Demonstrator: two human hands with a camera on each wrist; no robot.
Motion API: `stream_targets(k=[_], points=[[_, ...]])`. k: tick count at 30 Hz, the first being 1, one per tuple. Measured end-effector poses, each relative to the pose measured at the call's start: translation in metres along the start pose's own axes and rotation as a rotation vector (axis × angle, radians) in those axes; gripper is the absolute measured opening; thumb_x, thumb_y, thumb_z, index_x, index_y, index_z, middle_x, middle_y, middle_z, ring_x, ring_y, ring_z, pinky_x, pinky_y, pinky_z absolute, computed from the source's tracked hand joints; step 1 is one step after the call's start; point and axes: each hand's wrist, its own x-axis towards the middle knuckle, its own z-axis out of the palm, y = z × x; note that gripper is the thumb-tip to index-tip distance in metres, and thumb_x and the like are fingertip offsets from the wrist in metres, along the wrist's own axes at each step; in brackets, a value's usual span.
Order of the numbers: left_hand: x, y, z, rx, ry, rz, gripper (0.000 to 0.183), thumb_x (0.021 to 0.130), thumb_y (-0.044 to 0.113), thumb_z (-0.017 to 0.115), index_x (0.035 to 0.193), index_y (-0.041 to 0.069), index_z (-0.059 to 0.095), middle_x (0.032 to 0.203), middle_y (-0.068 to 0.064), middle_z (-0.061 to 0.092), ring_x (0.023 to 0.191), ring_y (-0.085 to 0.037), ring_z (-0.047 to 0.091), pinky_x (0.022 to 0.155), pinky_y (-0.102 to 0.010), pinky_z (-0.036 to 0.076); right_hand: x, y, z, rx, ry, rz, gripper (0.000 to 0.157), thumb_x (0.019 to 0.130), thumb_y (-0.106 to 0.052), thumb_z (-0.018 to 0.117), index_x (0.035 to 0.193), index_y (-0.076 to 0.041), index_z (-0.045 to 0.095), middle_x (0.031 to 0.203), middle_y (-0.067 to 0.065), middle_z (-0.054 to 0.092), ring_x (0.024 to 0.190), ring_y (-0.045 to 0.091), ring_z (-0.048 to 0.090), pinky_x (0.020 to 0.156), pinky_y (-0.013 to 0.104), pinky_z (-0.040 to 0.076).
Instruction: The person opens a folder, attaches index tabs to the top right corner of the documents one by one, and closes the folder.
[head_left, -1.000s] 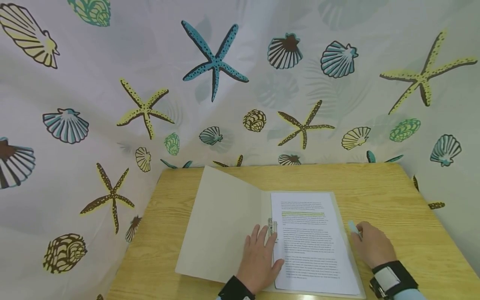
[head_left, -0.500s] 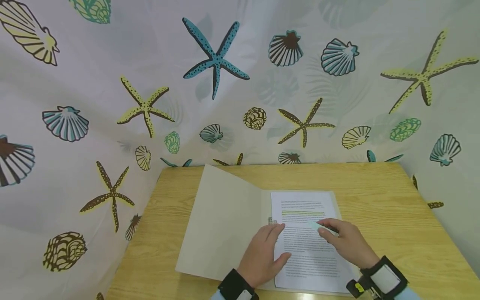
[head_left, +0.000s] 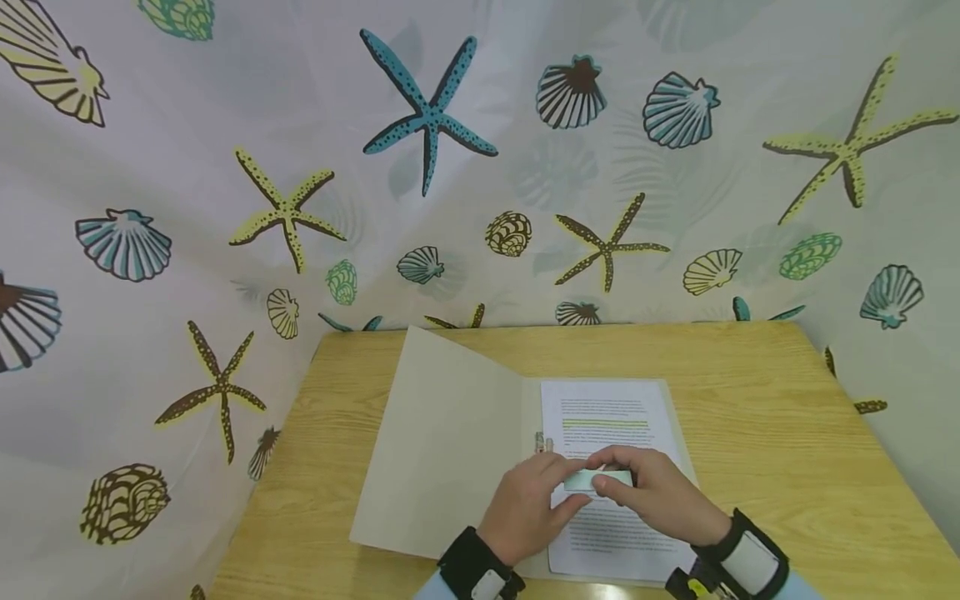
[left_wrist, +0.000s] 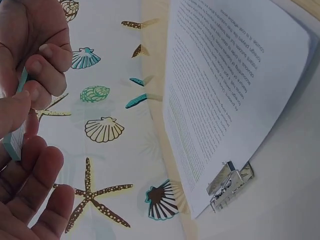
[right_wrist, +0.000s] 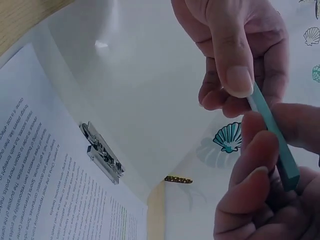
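Both hands meet over a printed page and hold a small pale-teal pad that looks like sticky notes. My left hand pinches one end of it; in the right wrist view the left thumb presses on the pad. My right hand grips the other end between thumb and fingers. The pad shows a pale layered side in the left wrist view. Below lies the printed sheet, with yellow highlighted lines near its top. It rests in an open cream folder, partly hidden by the hands.
A metal clip sits by the folder's spine. The folder's cover leans open to the left. Around it is the wooden table. A curtain printed with shells and starfish hangs behind and at the sides.
My right hand has brought the pad from the table at the right leftward over the page. My left hand has risen from the clip and now pinches the pad too.
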Motion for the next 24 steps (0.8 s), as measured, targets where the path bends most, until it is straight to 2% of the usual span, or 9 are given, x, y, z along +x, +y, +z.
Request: stream_targets(k=[2, 5, 12, 17, 24], points=[[0.000, -0.001, -0.002, 0.011, 0.013, 0.006, 0.031, 0.083, 0.029, 0.076, 0.109, 0.015, 0.067, 0.087, 0.010, 0.063, 0.076, 0.001, 0.055, 0.066, -0.008, 0.041, 0.000, -0.002, -0.001, 0.023, 0.002, 0.015, 0.027, 0.095, -0.029, 0.060, 0.112, -0.008, 0.063, 0.094, 0.002, 0.067, 0.071, 0.014, 0.061, 0.061, 0.027, 0.051], [0.000, -0.002, -0.004, 0.002, 0.015, -0.005, 0.026, 0.083, 0.027, 0.077, 0.104, 0.015, 0.068, 0.086, 0.010, 0.064, 0.075, 0.002, 0.054, 0.066, -0.007, 0.040, 0.000, -0.003, -0.004, 0.078, 0.008, 0.043, 0.027, 0.097, -0.026, 0.058, 0.114, -0.005, 0.060, 0.085, 0.005, 0.064, 0.068, 0.016, 0.060, 0.061, 0.028, 0.051], [-0.002, -0.006, -0.005, -0.014, 0.030, -0.021, 0.027, 0.083, 0.026, 0.077, 0.106, 0.014, 0.067, 0.093, 0.008, 0.067, 0.077, 0.002, 0.054, 0.066, -0.007, 0.040, -0.002, 0.000, -0.011, 0.213, 0.006, 0.042, 0.023, 0.100, -0.017, 0.053, 0.114, 0.001, 0.056, 0.089, 0.016, 0.061, 0.072, 0.023, 0.061, 0.065, 0.031, 0.053], [-0.003, -0.007, -0.004, -0.045, 0.043, -0.021, 0.027, 0.084, 0.027, 0.076, 0.105, 0.013, 0.067, 0.093, 0.008, 0.067, 0.078, 0.002, 0.054, 0.067, -0.008, 0.042, -0.002, 0.000, -0.011, 0.224, 0.018, 0.049, 0.024, 0.099, -0.018, 0.055, 0.113, 0.002, 0.056, 0.091, 0.015, 0.063, 0.072, 0.016, 0.062, 0.065, 0.030, 0.053], [-0.004, -0.007, -0.003, -0.040, 0.037, -0.019, 0.025, 0.086, 0.031, 0.073, 0.103, 0.014, 0.067, 0.091, 0.008, 0.066, 0.080, 0.001, 0.058, 0.069, -0.008, 0.043, 0.000, -0.001, -0.008, 0.191, 0.040, 0.058, 0.022, 0.097, -0.017, 0.058, 0.109, 0.001, 0.058, 0.087, 0.010, 0.065, 0.071, 0.021, 0.063, 0.064, 0.030, 0.053]])
